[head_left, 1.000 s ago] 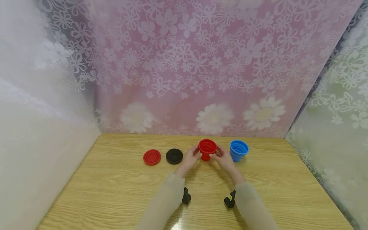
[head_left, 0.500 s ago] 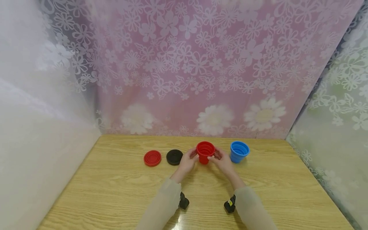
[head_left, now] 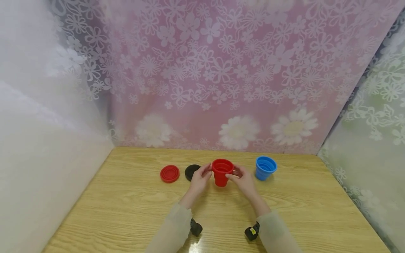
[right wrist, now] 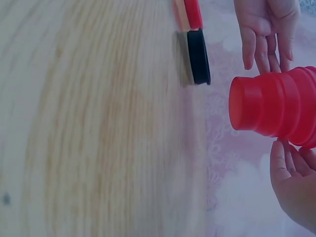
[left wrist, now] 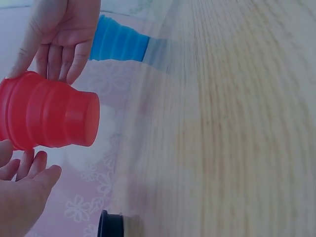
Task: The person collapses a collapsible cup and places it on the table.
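A red ribbed collapsible cup [head_left: 220, 178] stands extended between my two hands, upright, its mouth facing up. Its base hangs above the tabletop in both wrist views. My left hand [head_left: 197, 183] holds the cup's left side near the rim, fingertips at its wall. From the other side my right hand [head_left: 246, 182] grips it, thumb in front and fingers behind. In the left wrist view, the right thumb lies along the upper wall of the red cup [left wrist: 49, 111]. Right of my right hand, a blue collapsible cup [head_left: 265, 169] stands extended on the table.
A flat red disc with concentric rings [head_left: 169, 174] lies on the wooden table [head_left: 126, 203] at the left. Beside it is a round black disc [head_left: 190, 171], partly covered by my left hand. A pink floral curtain [head_left: 196, 88] rises behind the table's far edge.
Both hands have brought the red cup leftward and nearer to me. The left hand now overlaps the black disc. The blue cup and the discs keep their places on the table.
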The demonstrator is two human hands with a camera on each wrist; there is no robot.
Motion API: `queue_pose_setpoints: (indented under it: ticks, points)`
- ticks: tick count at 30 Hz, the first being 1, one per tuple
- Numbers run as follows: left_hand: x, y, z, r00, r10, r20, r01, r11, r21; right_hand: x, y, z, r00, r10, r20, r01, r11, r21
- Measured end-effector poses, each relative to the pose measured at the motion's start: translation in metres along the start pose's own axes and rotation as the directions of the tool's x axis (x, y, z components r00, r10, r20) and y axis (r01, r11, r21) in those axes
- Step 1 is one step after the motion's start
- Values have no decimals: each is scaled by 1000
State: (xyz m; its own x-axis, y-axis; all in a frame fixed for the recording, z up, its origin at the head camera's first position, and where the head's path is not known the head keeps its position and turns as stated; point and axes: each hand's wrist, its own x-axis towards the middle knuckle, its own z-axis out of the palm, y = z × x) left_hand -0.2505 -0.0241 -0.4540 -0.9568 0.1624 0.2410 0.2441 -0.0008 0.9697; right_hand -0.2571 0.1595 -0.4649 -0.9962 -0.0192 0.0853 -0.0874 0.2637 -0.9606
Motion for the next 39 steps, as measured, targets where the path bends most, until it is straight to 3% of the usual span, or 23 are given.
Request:
queue_pose_setpoints:
  ticks: [9,17,22,32,39]
  points:
    - [-13,10,-11,998,30,-47,-30,999,-15,-15,-12,12,1000,-16,-5,16,998,53]
    - [-26,17,-19,997,-40,-63,34,995,-94,-25,-14,20,999,-44,15,42,988,146]
    - [-32,19,-23,998,-37,-52,35,999,-39,-29,-15,24,998,-66,22,61,978,197]
    - [-35,20,-30,997,78,8,-78,995,58,-34,-17,26,997,-70,33,62,976,211]
    - [-38,20,-32,997,62,34,-64,995,77,-35,-15,26,997,-66,30,58,976,212]
